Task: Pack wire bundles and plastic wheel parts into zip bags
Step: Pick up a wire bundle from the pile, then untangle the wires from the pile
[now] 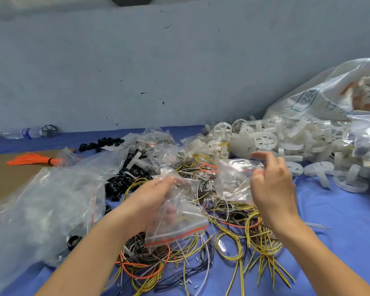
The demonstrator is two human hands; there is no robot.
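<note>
Left hand point(153, 201) fingers curled around clear zip bag point(175, 218), right hand point(272, 184) pinching filled zip bag point(235, 180) at its seal, both above wire pile point(233, 231), white wheels point(265, 139) heaped behind on blue table point(340, 221).

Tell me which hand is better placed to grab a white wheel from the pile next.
Right. The right hand is nearest the white wheel pile, though it pinches a zip bag at its seal. The left hand grips another zip bag over the wire bundles, farther away.
</note>
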